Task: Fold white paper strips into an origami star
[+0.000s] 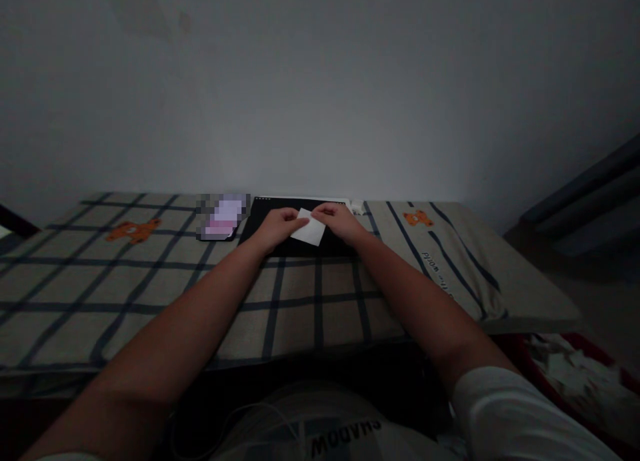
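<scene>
A small white sheet of paper [311, 230] is between my two hands, tilted a little, above a flat black pad or board [295, 248]. My left hand [278, 228] pinches its left edge, with the thumb lying on top. At the upper right corner, my right hand [339, 221] has its thumb and fingers closed on the same paper. The fingers beneath the sheet are hidden. Small light marks run along the black pad's back edge.
A lit phone [223, 218], partly blurred, lies left of the pad. Crumpled white paper [357, 207] sits behind my right hand. A checked cloth [165, 284] with bear prints covers the table against the wall. A red bin [517, 361] of paper scraps stands below, right.
</scene>
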`<control>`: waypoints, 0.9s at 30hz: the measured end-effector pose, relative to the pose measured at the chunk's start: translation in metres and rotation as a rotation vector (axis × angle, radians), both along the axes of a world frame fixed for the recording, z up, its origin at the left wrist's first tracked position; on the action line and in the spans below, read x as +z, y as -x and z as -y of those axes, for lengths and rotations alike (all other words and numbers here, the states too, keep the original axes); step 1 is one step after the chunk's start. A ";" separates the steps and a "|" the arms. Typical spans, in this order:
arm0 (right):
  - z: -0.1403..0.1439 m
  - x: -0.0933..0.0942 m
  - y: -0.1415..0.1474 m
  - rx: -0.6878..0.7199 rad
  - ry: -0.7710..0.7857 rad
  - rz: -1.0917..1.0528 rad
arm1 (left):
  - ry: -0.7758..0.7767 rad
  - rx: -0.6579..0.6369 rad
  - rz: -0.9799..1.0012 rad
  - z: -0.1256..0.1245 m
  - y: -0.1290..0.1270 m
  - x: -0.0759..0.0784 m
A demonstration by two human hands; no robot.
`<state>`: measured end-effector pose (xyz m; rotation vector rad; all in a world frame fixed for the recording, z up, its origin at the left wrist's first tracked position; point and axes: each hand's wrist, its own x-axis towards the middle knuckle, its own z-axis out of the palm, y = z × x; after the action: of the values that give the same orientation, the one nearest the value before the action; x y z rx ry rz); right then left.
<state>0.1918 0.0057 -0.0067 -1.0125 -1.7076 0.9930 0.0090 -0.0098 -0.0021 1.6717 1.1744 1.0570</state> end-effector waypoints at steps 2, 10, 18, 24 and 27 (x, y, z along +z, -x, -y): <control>0.001 0.000 0.000 -0.003 0.012 0.009 | 0.005 -0.010 0.003 0.000 0.000 0.000; 0.000 -0.003 0.001 -0.100 0.002 -0.090 | -0.072 0.043 0.018 0.001 0.000 0.003; 0.003 0.001 0.000 -0.118 0.038 -0.075 | -0.009 0.016 0.061 0.003 -0.001 0.003; 0.002 -0.001 0.002 -0.080 0.125 -0.200 | -0.098 0.061 0.020 0.001 0.000 0.002; 0.001 0.000 0.001 -0.140 0.074 -0.109 | -0.057 0.034 0.028 0.000 0.000 0.001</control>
<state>0.1904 0.0046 -0.0063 -1.0901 -1.4998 1.0078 0.0091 -0.0096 -0.0011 1.6806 1.1683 1.1404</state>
